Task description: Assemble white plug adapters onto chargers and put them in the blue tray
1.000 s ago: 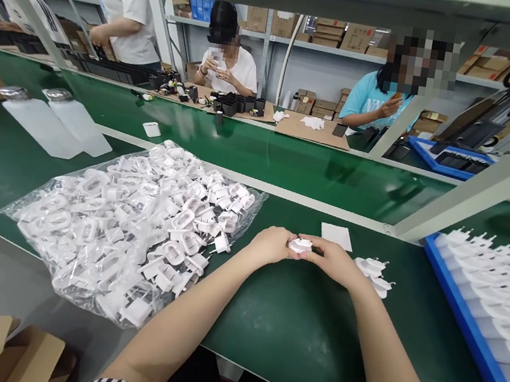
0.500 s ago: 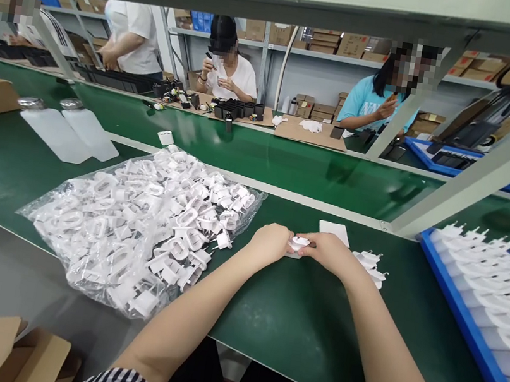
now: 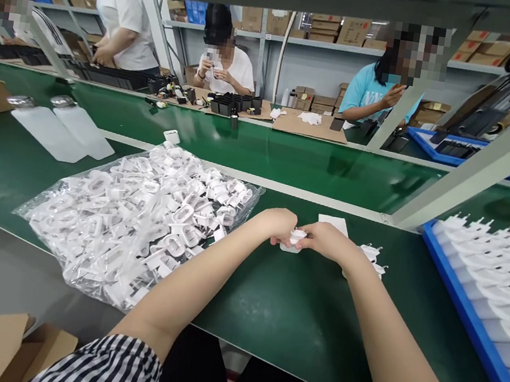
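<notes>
Both of my hands meet over the green table. My left hand [image 3: 282, 224] is closed on the left side of a white plug adapter [image 3: 297, 237], its fingers curled inward. From the right, my right hand [image 3: 324, 240] pinches the same adapter with thumb and fingertips. The fingers cover much of it. Just below lies a flat white piece [image 3: 289, 248], partly hidden; I cannot tell whether the adapter touches it. A white square [image 3: 334, 223] rests behind my right hand, and several white plugs with pins [image 3: 372, 254] lie beside my right wrist.
A clear bag heaped with white plug shells [image 3: 136, 218] spreads to the left. Two white bottles [image 3: 48, 128] stand behind it. On the right is a blue tray [image 3: 464, 296] with rows of white plugs. A slanted metal post [image 3: 470, 162] rises behind. Co-workers sit across the bench.
My left hand has turned, its wrist higher and its fingers curled under. The adapter has tilted slightly between my hands, and more of the white piece beneath shows. The view has shifted a little.
</notes>
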The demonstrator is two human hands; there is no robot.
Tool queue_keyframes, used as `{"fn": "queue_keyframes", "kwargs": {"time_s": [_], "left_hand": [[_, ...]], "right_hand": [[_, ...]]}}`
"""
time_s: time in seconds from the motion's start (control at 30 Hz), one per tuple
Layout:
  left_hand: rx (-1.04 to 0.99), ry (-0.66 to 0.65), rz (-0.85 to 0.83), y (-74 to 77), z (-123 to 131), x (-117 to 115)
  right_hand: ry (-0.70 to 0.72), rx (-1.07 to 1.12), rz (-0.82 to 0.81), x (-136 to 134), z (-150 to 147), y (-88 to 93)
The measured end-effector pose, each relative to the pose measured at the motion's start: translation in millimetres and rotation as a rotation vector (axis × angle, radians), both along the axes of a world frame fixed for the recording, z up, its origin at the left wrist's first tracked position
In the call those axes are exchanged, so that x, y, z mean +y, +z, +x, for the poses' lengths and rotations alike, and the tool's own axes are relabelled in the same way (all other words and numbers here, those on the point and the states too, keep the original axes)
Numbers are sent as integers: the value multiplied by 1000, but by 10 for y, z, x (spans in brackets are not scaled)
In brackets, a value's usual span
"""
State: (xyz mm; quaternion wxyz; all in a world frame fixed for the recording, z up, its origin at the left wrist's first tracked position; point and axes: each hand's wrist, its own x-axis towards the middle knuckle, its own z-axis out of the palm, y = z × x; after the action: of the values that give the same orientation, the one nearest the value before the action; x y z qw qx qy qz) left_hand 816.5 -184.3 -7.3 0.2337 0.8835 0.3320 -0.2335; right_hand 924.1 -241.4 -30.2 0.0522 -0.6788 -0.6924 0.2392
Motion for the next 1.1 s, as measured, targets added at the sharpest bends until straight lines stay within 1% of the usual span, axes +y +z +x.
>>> {"fn": "queue_keyframes", "kwargs": {"time_s": [0.07, 0.1, 0.2, 0.3, 0.4, 0.47, 0.57, 0.63, 0.73, 0.8, 0.87, 0.93, 1.03, 1.1], "left_hand": [[15, -24, -22, 16, 2, -10], [17, -30, -6, 19, -5, -21], [-19, -19, 109, -7, -71, -57], [-167, -18, 172, -63, -187, -64], [-278, -1, 190, -82, -250, -58], [-238, 9, 268, -59, -221, -80], [-130, -39, 342, -7, -106, -151], [-106, -63, 361, 11, -30, -197], [-111, -73, 423, -12, 17, -206], [-138, -145, 446, -48, -6, -159], [-183, -245, 446, -85, -63, -91], [-235, -288, 426, -117, -140, -32], [-344, -228, 337, -161, -265, 4], [-448, -175, 214, -195, -334, 4]], "right_hand": [[-10, 16, -1, -1, 15, -23], [-21, 29, 9, -8, 21, -39], [-59, 103, 73, -49, 26, -95], [-76, 164, 129, -83, 7, -109], [-40, 115, 94, -77, -29, -55], [-26, 50, 53, -53, -45, -11], [-36, 13, 27, -14, -40, -6], [-60, 71, 61, -9, -29, -55], [-149, 167, 173, -41, -34, -155], [-200, 214, 224, -81, -57, -202], [-221, 254, 247, -137, -84, -221], [-219, 284, 250, -212, -106, -227], [-169, 326, 219, -351, -122, -254], [-152, 340, 218, -435, -123, -295]]}}
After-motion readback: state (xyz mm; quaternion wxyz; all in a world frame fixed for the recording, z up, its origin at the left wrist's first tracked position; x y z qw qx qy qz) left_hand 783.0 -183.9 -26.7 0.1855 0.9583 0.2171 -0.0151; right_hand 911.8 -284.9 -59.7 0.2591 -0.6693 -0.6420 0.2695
